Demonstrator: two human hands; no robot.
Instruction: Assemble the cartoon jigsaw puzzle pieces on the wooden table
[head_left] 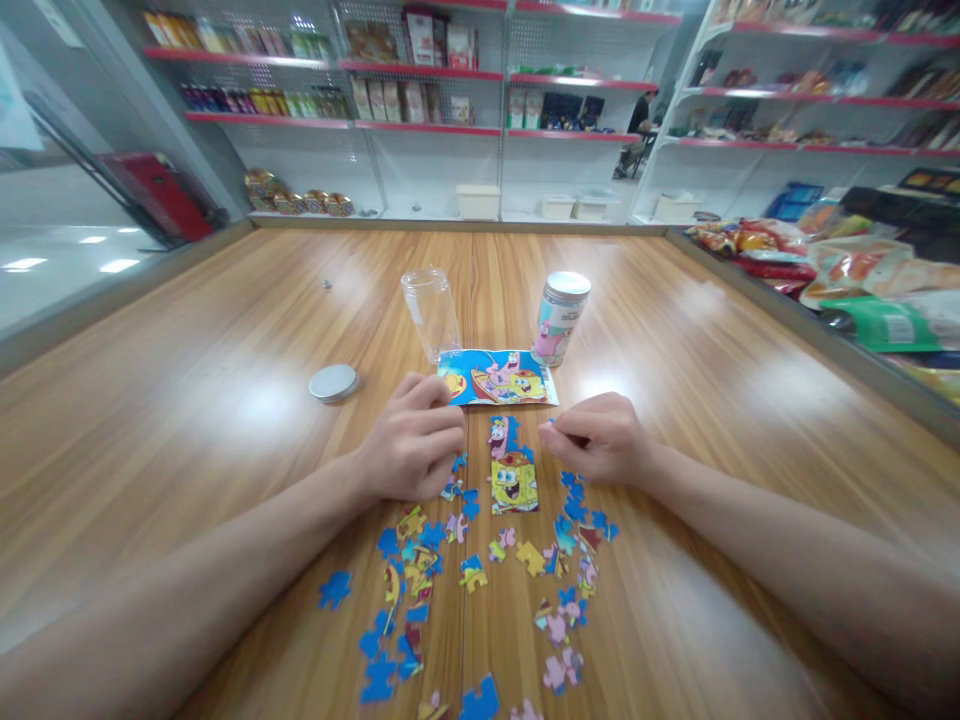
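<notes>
Between my hands lies a joined section of jigsaw puzzle (pixel 514 484), with a yellow square face and a pink figure on it. My right hand (pixel 604 440) is closed in a pinch just right of it, a speck of blue puzzle piece showing at the fingertips. To the left, my left hand (pixel 416 438) is closed with curled fingers, and whatever they hold is hidden. It covers the left corner of a printed picture card (pixel 499 378). Loose puzzle pieces (pixel 531 558) in blue, yellow and pink are scattered nearer me, some beside or partly under my left hand.
Behind the card stand a clear plastic jar (pixel 431 312) and a printed can with a silver lid (pixel 561 318). A loose metal lid (pixel 334 382) lies at left. Packaged snacks (pixel 862 265) crowd the right side beyond the table's raised edge. Stocked shelves (pixel 427 72) line the back.
</notes>
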